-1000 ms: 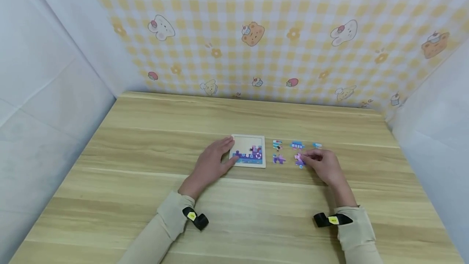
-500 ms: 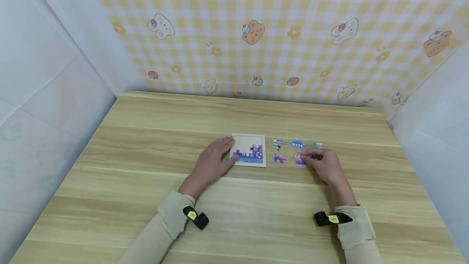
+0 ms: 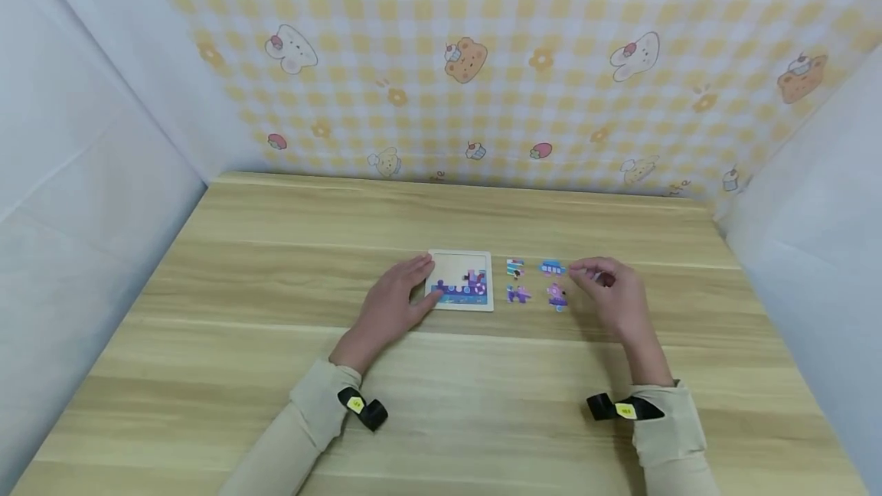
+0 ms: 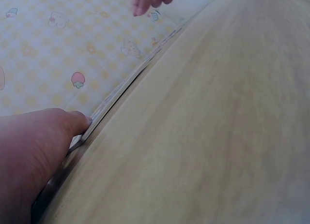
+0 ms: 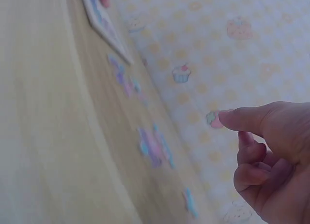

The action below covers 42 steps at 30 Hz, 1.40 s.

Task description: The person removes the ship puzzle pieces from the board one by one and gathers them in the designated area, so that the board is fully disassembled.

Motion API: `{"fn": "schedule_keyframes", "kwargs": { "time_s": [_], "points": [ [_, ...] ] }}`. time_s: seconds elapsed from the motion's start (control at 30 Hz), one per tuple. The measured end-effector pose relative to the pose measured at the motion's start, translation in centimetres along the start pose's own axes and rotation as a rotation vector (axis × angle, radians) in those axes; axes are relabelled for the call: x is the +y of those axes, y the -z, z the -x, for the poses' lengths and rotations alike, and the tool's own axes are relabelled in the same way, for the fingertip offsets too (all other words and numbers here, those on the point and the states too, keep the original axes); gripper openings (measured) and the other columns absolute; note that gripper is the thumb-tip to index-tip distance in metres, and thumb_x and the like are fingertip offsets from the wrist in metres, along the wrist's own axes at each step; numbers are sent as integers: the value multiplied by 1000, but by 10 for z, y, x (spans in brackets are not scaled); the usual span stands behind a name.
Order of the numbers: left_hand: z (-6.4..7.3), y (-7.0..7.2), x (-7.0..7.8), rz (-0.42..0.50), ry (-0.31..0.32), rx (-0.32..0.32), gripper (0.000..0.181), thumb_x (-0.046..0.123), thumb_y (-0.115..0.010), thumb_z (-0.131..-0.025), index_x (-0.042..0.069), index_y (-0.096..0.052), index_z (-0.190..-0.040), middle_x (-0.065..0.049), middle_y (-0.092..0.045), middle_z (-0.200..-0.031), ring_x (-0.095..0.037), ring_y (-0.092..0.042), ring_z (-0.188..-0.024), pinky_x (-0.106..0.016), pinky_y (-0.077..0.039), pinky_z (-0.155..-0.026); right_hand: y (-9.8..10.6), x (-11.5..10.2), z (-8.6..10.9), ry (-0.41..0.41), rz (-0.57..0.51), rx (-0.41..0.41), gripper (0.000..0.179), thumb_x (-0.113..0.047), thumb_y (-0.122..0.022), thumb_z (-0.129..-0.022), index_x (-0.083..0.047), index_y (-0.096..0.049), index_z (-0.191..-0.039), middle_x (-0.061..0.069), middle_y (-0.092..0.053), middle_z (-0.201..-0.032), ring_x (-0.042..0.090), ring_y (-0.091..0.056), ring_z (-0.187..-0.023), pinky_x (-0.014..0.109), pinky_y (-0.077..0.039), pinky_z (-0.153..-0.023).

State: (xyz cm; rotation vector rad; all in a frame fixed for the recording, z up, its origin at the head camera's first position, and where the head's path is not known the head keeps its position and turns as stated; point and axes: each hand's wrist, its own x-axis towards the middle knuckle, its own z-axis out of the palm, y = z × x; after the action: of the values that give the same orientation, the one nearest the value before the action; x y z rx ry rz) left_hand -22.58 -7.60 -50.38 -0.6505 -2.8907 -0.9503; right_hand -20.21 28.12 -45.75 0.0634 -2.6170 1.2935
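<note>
My left hand (image 3: pixel 387 303) rests on the left edge of a small square jigsaw tray (image 3: pixel 451 262), thumb and fingertips on its frame. Joined purple and blue pieces (image 3: pixel 463 295) line the tray's lower part. My right hand (image 3: pixel 615 298) hovers over the table to the right, thumb and forefinger close together, other fingers curled, with nothing visible in its grasp. Its fingertips are just right of a blue puzzle piece (image 3: pixel 552 267). Below that lies a pink-purple piece (image 3: pixel 556 297). Under the hand, a narrow blue piece (image 5: pixel 189 202) shows in the right wrist view.
Between tray and right hand lie a striped piece (image 3: pixel 515 269) and a purple piece (image 3: pixel 518 294). The wooden table (image 3: pixel 441 381) meets a yellow checked cloth (image 3: pixel 510 106) at the back. White sheets (image 3: pixel 89 174) hang at both sides.
My right hand has let go of the pink-purple piece, which stays on the table, and has risen slightly up and away. The left hand stays on the tray. The head view has shifted slightly.
</note>
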Motion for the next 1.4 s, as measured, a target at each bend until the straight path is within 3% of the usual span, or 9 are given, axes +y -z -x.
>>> {"fn": "schedule_keyframes", "kwargs": {
  "time_s": [0.13, 0.27, 0.4, 0.6, 0.83, 1.17, 1.4],
  "points": [
    [0, 4, -3, -6, -4, 6, 64, 46, -62, -103, 8, -49, -153, -3, -42, -161, -27, -36, -151, -45, -25, -126, -14, -17, -8, 40, -14, -57, 15, -13, -74, -98, -1, -78, -106, 12, -67, -94, 10, -51, -64, 20, -41, -50],
    [0, 4, -4, 3, -10, 3, 65, 47, -62, -103, 8, -48, -153, -3, -41, -161, -26, -36, -151, -43, -23, -126, -41, -32, -17, 75, 44, -208, 20, -11, -72, -98, -1, -76, -115, 13, -70, -101, 14, -57, -66, 23, -46, -50],
    [1, 3, -3, -8, -10, -10, 65, 47, -61, -102, 8, -48, -153, -3, -41, -162, -25, -36, -151, -43, -24, -126, -69, -49, -23, 110, 95, -353, 25, -10, -72, -98, -1, -75, -121, 12, -69, -103, 17, -60, -75, 27, -50, -60],
    [3, -2, -3, -34, -8, -33, 64, 48, -60, -103, 9, -48, -153, -2, -41, -162, -23, -36, -151, -41, -24, -126, -102, -60, -30, 102, 170, -476, 35, -16, -74, -96, 2, -72, -127, 11, -65, -99, 18, -55, -77, 30, -48, -64],
    [1, 0, -4, -49, -23, -25, 64, 46, -60, -104, 7, -48, -153, -5, -42, -161, -25, -37, -151, -41, -24, -126, -111, -67, -32, 93, 229, -489, 31, -16, -76, -96, 0, -75, -122, 9, -63, -97, 17, -54, -74, 30, -48, -63],
    [-2, 5, -2, -51, -19, -26, 63, 44, -61, -104, 7, -49, -153, -4, -43, -161, -24, -36, -151, -40, -24, -126, -113, -63, -37, 100, 162, -425, 22, -10, -81, -90, -3, -73, -109, 12, -54, -99, 22, -49, -79, 31, -44, -66],
    [-1, 4, -3, -42, -12, -17, 63, 45, -61, -103, 7, -49, -153, -4, -43, -161, -24, -37, -151, -40, -25, -126, -112, -63, -36, 101, 154, -432, 16, -12, -77, -94, -11, -74, -110, 6, -61, -91, 21, -51, -76, 31, -43, -62]
  ]
}}
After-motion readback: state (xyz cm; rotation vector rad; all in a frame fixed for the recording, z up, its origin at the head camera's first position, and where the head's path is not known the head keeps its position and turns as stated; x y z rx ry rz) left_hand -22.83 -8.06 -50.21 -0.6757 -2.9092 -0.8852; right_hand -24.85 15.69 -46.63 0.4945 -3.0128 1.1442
